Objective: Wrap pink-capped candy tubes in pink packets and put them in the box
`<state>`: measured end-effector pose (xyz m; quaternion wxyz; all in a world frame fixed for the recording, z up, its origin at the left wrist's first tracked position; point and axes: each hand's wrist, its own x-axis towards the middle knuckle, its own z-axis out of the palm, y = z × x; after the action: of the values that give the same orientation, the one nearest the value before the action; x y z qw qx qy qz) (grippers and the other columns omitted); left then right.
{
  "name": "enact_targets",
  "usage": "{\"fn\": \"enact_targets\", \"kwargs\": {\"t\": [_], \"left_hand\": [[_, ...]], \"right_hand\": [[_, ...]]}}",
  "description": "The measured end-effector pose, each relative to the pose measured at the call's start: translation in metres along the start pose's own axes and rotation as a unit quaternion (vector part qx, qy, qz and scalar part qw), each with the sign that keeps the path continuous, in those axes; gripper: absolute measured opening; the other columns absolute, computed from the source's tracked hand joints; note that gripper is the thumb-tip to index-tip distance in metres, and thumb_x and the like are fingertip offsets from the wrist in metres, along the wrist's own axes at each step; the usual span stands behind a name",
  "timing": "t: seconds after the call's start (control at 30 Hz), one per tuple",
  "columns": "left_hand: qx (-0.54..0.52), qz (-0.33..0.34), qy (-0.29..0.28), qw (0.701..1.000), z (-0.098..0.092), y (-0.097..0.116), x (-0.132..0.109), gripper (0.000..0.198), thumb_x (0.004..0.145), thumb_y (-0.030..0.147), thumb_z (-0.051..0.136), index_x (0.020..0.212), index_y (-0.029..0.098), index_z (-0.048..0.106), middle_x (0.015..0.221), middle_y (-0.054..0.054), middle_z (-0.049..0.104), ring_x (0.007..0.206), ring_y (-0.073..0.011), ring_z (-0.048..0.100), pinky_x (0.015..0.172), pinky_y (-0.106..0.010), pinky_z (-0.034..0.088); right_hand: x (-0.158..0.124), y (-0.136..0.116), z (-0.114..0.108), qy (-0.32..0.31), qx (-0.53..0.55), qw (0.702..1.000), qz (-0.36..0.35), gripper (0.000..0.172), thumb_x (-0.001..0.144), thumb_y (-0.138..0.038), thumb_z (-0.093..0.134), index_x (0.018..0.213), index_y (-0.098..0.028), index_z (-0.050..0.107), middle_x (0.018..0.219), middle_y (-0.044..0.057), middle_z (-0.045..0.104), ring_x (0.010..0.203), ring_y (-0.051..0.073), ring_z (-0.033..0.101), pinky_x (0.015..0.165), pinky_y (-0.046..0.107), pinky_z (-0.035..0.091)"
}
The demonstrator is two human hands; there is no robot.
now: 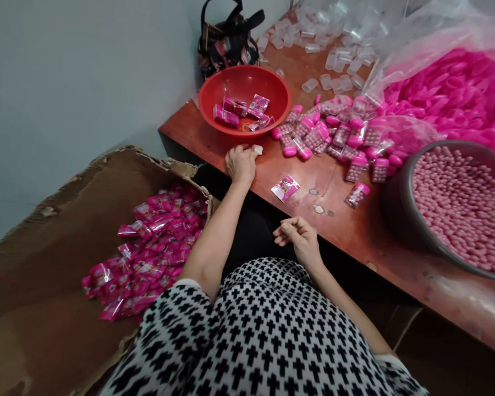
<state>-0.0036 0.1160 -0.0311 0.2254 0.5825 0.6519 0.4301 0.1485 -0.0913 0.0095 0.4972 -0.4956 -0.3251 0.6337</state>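
Note:
My left hand point(241, 164) rests at the table edge, its fingers closed on a small white crumpled piece point(257, 149), just below the red bowl point(206, 113). My right hand point(300, 237) hovers in front of the table edge over my lap, fingers curled together, and I see nothing in it. A flat pink printed sachet point(286, 188) lies on the table between the hands. Inside the bowl are several pink packets point(226, 116). To the right of the sachet lies a small clear bottle of pink balls with a pink cap point(357, 194).
Several filled bottles point(313, 135) are heaped behind the sachet. A dark tub point(404, 203) of pink balls stands at the right, below a plastic bag of pink caps point(457, 93). Clear containers point(340, 60) and a handbag point(229, 49) sit farther back. A carton point(58, 231) at left holds pink packets.

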Motion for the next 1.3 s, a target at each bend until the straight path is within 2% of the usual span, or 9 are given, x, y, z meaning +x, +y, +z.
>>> {"fn": "enact_targets", "kwargs": {"t": [0.2, 0.33, 0.43, 0.7, 0.87, 0.97, 1.17, 1.23, 1.3], "left_hand": [[0.031, 0.121, 0.042, 0.991, -0.009, 0.000, -0.030, 0.028, 0.077, 0.037, 0.068, 0.098, 0.018, 0.070, 0.131, -0.012, 0.057, 0.125, -0.0284, 0.046, 0.109, -0.044, 0.030], [0.045, 0.260, -0.106, 0.959, -0.007, 0.010, -0.078, 0.037, 0.082, 0.037, 0.063, 0.115, 0.021, 0.064, 0.133, -0.008, 0.057, 0.134, -0.0260, 0.040, 0.114, -0.049, 0.024], [0.059, 0.273, -0.164, 0.946, 0.003, 0.012, -0.098, 0.027, 0.085, 0.033, 0.059, 0.109, 0.024, 0.067, 0.130, -0.006, 0.060, 0.133, -0.0263, 0.043, 0.113, -0.054, 0.023], [-0.049, 0.190, -0.087, 0.977, 0.017, 0.021, -0.107, 0.016, 0.086, 0.024, 0.056, 0.090, 0.023, 0.072, 0.110, -0.005, 0.071, 0.120, -0.0222, 0.056, 0.112, -0.049, 0.030], [-0.171, 0.160, -0.088, 0.968, -0.004, 0.045, -0.134, 0.018, 0.084, 0.028, 0.060, 0.097, 0.024, 0.073, 0.117, -0.005, 0.068, 0.117, -0.0209, 0.058, 0.109, -0.041, 0.036], [-0.221, 0.046, -0.111, 0.968, -0.020, 0.053, -0.142, 0.034, 0.078, 0.034, 0.068, 0.110, 0.024, 0.069, 0.121, -0.006, 0.066, 0.113, -0.0220, 0.060, 0.103, -0.037, 0.043], [-0.338, -0.212, -0.284, 0.872, -0.028, 0.058, -0.136, 0.035, 0.061, 0.046, 0.078, 0.074, 0.014, 0.074, 0.071, -0.005, 0.070, 0.067, -0.0165, 0.066, 0.067, -0.028, 0.056], [-0.355, -0.246, -0.303, 0.850, -0.025, 0.062, -0.138, 0.032, 0.056, 0.041, 0.082, 0.068, 0.013, 0.073, 0.066, -0.004, 0.069, 0.061, -0.0132, 0.063, 0.062, -0.025, 0.055], [-0.366, -0.273, -0.284, 0.843, -0.023, 0.065, -0.141, 0.030, 0.053, 0.038, 0.084, 0.066, 0.013, 0.073, 0.063, -0.004, 0.068, 0.057, -0.0113, 0.062, 0.059, -0.023, 0.054]], "right_hand": [[0.001, -0.002, -0.016, 0.023, 0.001, 1.000, -0.009, 0.028, 0.074, -0.043, 0.070, 0.079, -0.018, 0.060, 0.065, -0.001, 0.072, 0.049, 0.010, 0.065, 0.046, 0.019, 0.051], [0.002, -0.008, -0.027, 0.039, -0.010, 0.999, -0.028, 0.026, 0.075, -0.042, 0.069, 0.078, -0.018, 0.059, 0.066, -0.001, 0.072, 0.051, 0.010, 0.066, 0.047, 0.019, 0.051], [0.004, -0.014, -0.033, 0.044, -0.020, 0.998, -0.048, 0.026, 0.076, -0.042, 0.069, 0.079, -0.019, 0.058, 0.066, -0.001, 0.072, 0.050, 0.010, 0.065, 0.047, 0.019, 0.051], [0.029, -0.025, -0.034, 0.088, -0.060, 0.987, -0.121, 0.026, 0.077, -0.041, 0.068, 0.085, -0.018, 0.058, 0.075, -0.001, 0.069, 0.062, 0.010, 0.065, 0.057, 0.021, 0.053], [0.057, -0.022, -0.025, 0.092, -0.022, 0.986, -0.134, 0.042, 0.069, -0.037, 0.074, 0.101, -0.022, 0.052, 0.078, -0.005, 0.063, 0.066, 0.008, 0.061, 0.061, 0.021, 0.050], [0.063, -0.022, -0.026, 0.053, -0.018, 0.990, -0.133, 0.042, 0.069, -0.036, 0.073, 0.101, -0.022, 0.051, 0.063, -0.010, 0.055, 0.053, 0.006, 0.052, 0.054, 0.019, 0.045], [0.056, -0.033, -0.042, -0.055, -0.149, 0.981, -0.114, 0.040, 0.071, -0.039, 0.071, 0.102, -0.021, 0.054, 0.062, -0.009, 0.052, 0.054, 0.009, 0.051, 0.055, 0.022, 0.043], [0.050, -0.043, -0.050, -0.013, -0.266, 0.956, -0.125, 0.033, 0.076, -0.042, 0.065, 0.100, -0.020, 0.057, 0.067, -0.005, 0.058, 0.059, 0.011, 0.056, 0.060, 0.024, 0.045], [0.045, -0.058, -0.061, 0.110, -0.420, 0.891, -0.131, 0.032, 0.081, -0.044, 0.059, 0.099, -0.018, 0.060, 0.077, 0.002, 0.065, 0.071, 0.016, 0.061, 0.068, 0.029, 0.047]]}}
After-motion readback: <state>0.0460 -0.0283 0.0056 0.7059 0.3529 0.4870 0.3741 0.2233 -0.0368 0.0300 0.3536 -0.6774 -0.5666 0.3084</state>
